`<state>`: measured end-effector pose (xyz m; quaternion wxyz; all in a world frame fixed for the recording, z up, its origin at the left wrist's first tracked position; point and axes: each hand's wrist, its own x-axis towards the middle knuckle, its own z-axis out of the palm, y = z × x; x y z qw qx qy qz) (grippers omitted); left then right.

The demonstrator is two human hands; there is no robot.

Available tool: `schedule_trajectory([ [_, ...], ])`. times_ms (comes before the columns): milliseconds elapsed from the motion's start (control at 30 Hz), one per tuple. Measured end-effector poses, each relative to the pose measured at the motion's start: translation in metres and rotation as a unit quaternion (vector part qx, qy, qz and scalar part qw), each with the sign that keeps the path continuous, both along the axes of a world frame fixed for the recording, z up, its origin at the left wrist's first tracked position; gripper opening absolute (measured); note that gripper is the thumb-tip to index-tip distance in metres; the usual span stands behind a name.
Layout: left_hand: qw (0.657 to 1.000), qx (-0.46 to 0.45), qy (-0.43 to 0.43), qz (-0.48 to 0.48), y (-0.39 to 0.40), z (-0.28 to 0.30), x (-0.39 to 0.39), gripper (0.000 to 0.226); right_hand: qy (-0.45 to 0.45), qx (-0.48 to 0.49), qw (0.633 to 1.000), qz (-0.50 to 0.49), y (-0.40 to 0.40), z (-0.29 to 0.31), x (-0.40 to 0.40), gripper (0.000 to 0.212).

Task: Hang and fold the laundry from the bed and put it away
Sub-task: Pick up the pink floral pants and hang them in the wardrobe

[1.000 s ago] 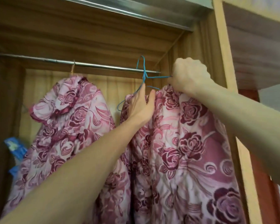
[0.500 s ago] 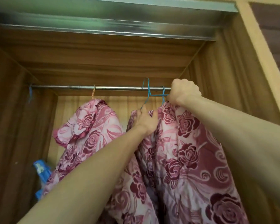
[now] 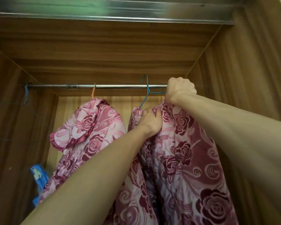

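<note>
Wardrobe (image 3: 250,78): wood-grain interior, seen from below and in front; a metal track (image 3: 113,8) runs across the top edge.

Rail (image 3: 117,86): metal, horizontal, spanning the wardrobe near its top. A bit of blue string (image 3: 26,95) hangs at its left end.

Blue hanger (image 3: 146,91): thin wire, hook over the rail right of centre. One arm slopes down left into fabric; the other runs right into the right hand.

Right garment (image 3: 185,159): pink cloth with dark red roses and swirls, draped over the blue hanger and hanging down past the bottom of the view. It fills the right half of the wardrobe opening.

Right hand (image 3: 180,93): raised to the rail, fingers curled tight in a fist around the hanger's right arm and the top of the garment just below it. Whether it also touches the rail cannot be told.

Left hand (image 3: 150,121): lower and left of the right hand, fingers curled into the garment's top edge, gripping a bunch of cloth where the hanger's left arm enters it.

Left garment (image 3: 91,132): same rose print, hanging on an orange hanger (image 3: 93,92) further left on the rail, bunched at the top. It hangs just beside the right garment, with a narrow gap between them at the top.

Blue packet (image 3: 38,177): low at left, by the wardrobe's side wall, partly hidden behind the left garment; its kind cannot be told.
</note>
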<state>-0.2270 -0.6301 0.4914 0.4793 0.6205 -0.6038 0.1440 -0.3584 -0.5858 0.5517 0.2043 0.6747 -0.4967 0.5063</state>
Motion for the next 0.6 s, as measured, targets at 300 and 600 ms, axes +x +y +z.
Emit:
schedule_trajectory([
  [300, 0.998, 0.029, -0.032, -0.043, 0.004, -0.023, -0.003, 0.072, -0.005, 0.038, 0.999, -0.001, -0.012, -0.02, -0.01, 0.033],
  [600, 0.994, -0.036, -0.037, -0.1, 0.024, -0.039, -0.002, 0.062, 0.117, 0.004, 0.993, -0.034, 0.007, -0.032, -0.014, 0.052],
])
